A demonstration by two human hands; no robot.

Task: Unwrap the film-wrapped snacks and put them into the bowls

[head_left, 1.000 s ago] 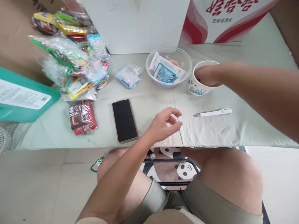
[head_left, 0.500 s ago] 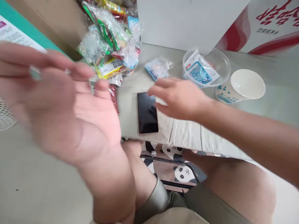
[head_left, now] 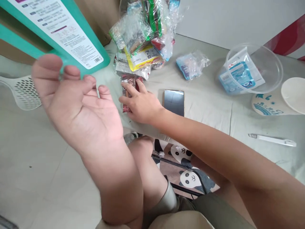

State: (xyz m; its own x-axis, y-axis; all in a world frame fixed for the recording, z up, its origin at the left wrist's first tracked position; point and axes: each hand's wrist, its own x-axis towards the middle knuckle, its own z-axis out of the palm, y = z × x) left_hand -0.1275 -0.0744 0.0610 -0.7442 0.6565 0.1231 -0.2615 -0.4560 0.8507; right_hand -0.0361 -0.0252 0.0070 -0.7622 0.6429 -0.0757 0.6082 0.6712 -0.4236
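My left hand (head_left: pixel 78 98) is raised at the left, palm turned up and fingers apart, with nothing in it. Beneath the spread fingers of my right hand (head_left: pixel 144 106) lies a small red packet (head_left: pixel 125 108), flat on the cloth-covered surface. The fingers touch the packet but do not close around it, and they hide part of it. Just right of that hand is a smartphone (head_left: pixel 173 100), screen up, its lower end covered by my forearm. A pile of snack packets (head_left: pixel 147 41) in clear and coloured wrappers stands behind the red packet.
A blue-and-clear packet (head_left: pixel 192 65) lies behind the phone. To the right are a clear plastic bowl (head_left: pixel 277 68) holding a packet, a paper cup (head_left: pixel 267 105) and a white utility knife (head_left: pixel 273 140). A teal bottle (head_left: pixel 100 62) and a white perforated piece (head_left: pixel 26 92) are at the left.
My right hand has moved left from above the phone onto the red packet. My left hand stays raised, its fingers now clearer. The view has swung left, bringing in more of the teal bottle.
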